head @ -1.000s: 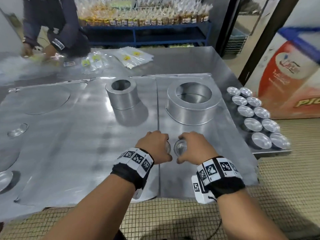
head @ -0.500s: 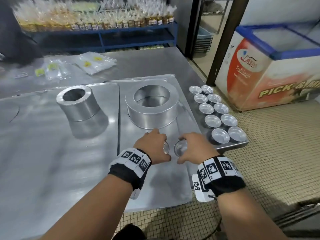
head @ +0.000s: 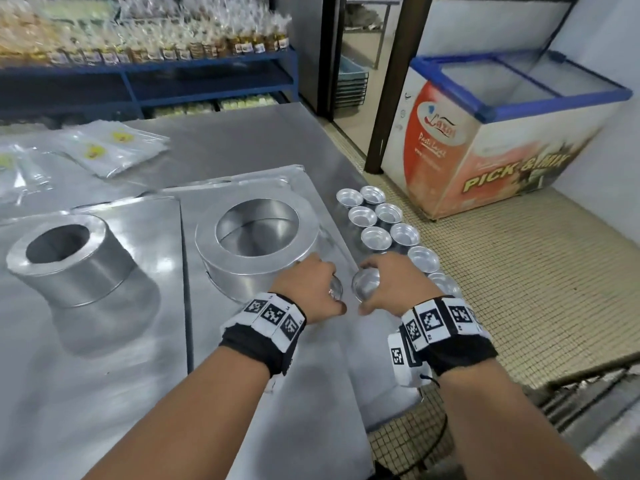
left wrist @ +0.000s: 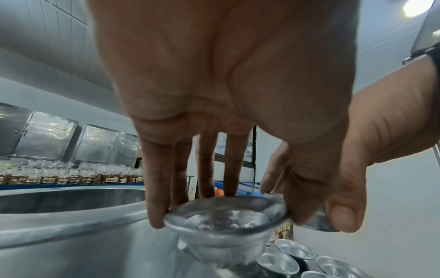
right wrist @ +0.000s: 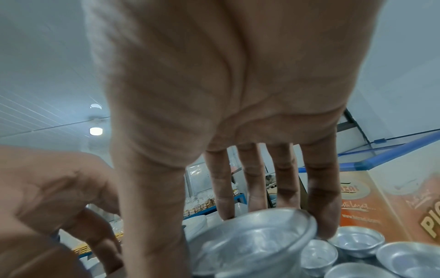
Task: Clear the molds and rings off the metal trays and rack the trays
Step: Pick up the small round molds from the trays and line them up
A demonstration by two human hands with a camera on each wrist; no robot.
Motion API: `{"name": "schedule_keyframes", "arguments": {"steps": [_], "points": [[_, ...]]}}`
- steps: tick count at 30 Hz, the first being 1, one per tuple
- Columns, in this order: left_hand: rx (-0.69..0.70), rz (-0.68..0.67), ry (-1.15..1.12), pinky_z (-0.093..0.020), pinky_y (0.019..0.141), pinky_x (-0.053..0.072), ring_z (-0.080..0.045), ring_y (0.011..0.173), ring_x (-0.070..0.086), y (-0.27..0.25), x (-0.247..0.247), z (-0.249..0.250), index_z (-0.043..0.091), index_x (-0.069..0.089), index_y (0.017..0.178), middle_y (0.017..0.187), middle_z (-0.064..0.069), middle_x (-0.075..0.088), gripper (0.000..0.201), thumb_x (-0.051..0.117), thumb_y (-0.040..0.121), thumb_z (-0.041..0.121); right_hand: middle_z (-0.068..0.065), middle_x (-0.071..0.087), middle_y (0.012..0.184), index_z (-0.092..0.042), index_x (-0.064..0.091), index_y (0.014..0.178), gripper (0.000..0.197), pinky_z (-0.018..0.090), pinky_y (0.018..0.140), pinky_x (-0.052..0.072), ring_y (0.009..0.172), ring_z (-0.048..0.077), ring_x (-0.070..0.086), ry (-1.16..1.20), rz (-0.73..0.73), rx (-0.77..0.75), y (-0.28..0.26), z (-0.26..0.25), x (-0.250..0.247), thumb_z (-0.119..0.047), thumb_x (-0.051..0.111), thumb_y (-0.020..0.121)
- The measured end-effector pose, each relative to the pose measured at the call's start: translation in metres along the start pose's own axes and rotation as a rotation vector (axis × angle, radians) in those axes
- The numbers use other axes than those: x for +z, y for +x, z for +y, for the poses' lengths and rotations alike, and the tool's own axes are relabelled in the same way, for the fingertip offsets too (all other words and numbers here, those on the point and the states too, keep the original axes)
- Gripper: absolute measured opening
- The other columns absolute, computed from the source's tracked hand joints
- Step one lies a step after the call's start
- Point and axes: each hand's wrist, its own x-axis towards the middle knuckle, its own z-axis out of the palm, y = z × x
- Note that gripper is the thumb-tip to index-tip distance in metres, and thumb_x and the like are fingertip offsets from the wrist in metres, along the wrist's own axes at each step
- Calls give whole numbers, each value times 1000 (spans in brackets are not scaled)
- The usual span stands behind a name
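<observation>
Hands have swung rightward: left hand and right hand each grasp a small mold, now nearing the mold cluster at frame right for set-down.

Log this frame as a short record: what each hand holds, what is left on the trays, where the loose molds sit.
left hand: holds a small mold by its rim
right hand: holds another mold
on trays: wide ring, tall ring
mold cluster: two rows at the table's right edge
trays: lying flat, not racked
</observation>
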Motion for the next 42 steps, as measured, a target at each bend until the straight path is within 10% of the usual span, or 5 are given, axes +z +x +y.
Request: {"name": "schedule_keyframes", "arguments": {"steps": [7, 14, 21, 35, 42], "points": [[35, 11, -50, -40, 85, 53, -30, 100, 59, 50, -19, 11, 25, 48, 82, 105, -6, 55, 35, 72, 67, 46, 1, 65, 110, -15, 66, 115, 63, 29, 82, 51, 105, 21, 62, -71, 2, 10, 38, 11, -43, -24, 88, 57], [35, 126, -24, -31, 72, 46, -26, 89, 60, 134, -53, 39, 18, 62, 91, 92, -1, 48, 33, 69, 72, 43, 2, 68, 103, -16, 69, 106, 44, 31, 79, 52, 95, 22, 64, -185, -7, -58, 124, 33, -98, -23, 81, 65], [-171, 154, -103, -32, 63, 46, -28, 73, 56, 235, -82, 53, 16, 44, 64, 71, -3, 49, 31, 66, 77, 32, -7, 56, 68, -21, 53, 68, 18, 21, 47, 32, 65, 15, 56, -170, -24, -106, 239, 73, -121, -20, 71, 66], [-319, 27, 54, -24, 46, 34, -20, 50, 47, 409, -69, -2, 11, 50, 58, 59, -5, 50, 34, 69, 78, 31, -2, 64, 65, -17, 64, 72, 43, 40, 63, 61, 62, 22, 66, -184, -98, -166, 446, 102, -103, -52, 58, 49], [-353, 31, 0, -24, 47, 36, -23, 54, 53, 444, -58, -24, 10, 54, 63, 60, -5, 53, 25, 70, 73, 27, 3, 66, 71, -15, 62, 67, 46, 34, 63, 58, 64, 24, 66, -210, -175, -128, 481, 101, -87, -49, 86, 48]]}}
